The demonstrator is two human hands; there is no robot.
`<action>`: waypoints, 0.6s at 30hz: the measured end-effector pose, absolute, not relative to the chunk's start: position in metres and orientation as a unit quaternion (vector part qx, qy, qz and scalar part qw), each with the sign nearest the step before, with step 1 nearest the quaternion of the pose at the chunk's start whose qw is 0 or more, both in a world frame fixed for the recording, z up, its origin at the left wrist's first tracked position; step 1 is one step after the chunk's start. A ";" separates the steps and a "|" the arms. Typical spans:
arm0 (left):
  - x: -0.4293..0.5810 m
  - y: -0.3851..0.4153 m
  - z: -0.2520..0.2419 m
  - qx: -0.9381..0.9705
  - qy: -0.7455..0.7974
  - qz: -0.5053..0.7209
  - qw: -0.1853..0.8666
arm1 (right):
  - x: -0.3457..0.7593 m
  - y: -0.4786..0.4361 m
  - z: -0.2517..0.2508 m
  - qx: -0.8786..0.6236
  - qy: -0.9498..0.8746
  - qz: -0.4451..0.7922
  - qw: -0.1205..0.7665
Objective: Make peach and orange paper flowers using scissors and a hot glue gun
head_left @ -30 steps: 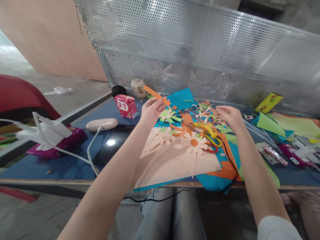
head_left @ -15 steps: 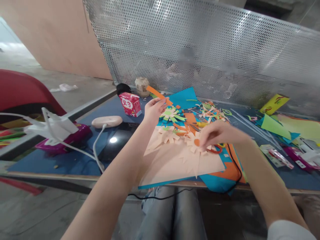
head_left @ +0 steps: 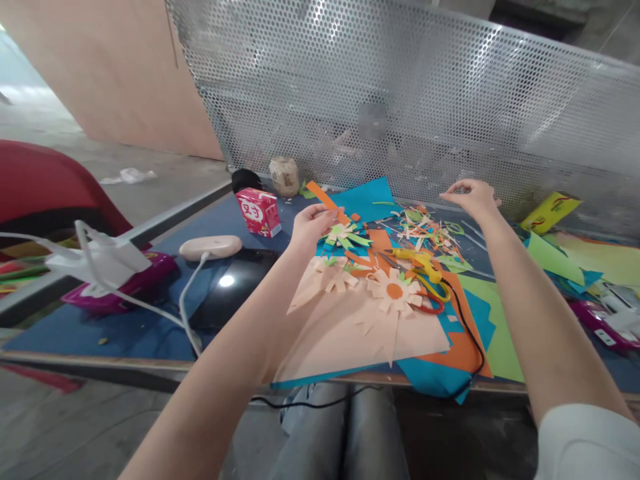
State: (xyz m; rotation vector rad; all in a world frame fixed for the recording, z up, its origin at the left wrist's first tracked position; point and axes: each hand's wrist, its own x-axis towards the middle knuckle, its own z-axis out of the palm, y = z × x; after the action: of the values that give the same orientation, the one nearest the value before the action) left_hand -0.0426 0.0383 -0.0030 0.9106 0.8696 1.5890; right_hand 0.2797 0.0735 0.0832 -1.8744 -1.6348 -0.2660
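Orange strip (head_left: 325, 198) held over scrap-strewn blue table (head_left: 125, 330) before perforated screen (head_left: 400, 100).

A big sheet of paper (head_left: 340, 333) lies in the middle of the table (head_left: 125, 333), at its front edge. A paper flower (head_left: 395, 291) lies on the sheet, and the scissors (head_left: 425, 273) lie just right of it. Behind them is a heap of paper scraps (head_left: 425, 227). The left hand (head_left: 313, 223) is above the back of the sheet, with a paper strip (head_left: 327, 199) in its fingers (head_left: 325, 212). The right hand (head_left: 473, 195) is up over the scraps. A little carton (head_left: 259, 211) stands left of the left hand. A jar (head_left: 284, 175) stands behind it, by the metal screen (head_left: 400, 100) at the back. A tablet (head_left: 235, 287) lies left of the sheet.
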 end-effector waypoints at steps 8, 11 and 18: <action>-0.041 0.033 0.003 0.413 0.365 0.665 0.503 | 0.290 0.113 0.058 -0.728 -0.655 -0.060 0.191; -0.038 0.031 0.006 0.417 0.376 0.661 0.498 | 0.288 0.119 0.045 -0.717 -0.673 -0.050 0.175; -0.035 0.034 0.003 0.425 0.391 0.657 0.484 | 0.294 0.130 0.018 -0.729 -0.665 -0.045 0.154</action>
State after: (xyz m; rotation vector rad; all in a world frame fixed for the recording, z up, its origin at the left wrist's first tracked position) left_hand -0.0350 0.0340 0.0027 1.0355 0.9523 1.6012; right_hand 0.2935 0.1304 0.0183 -2.0899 -1.9061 -0.1280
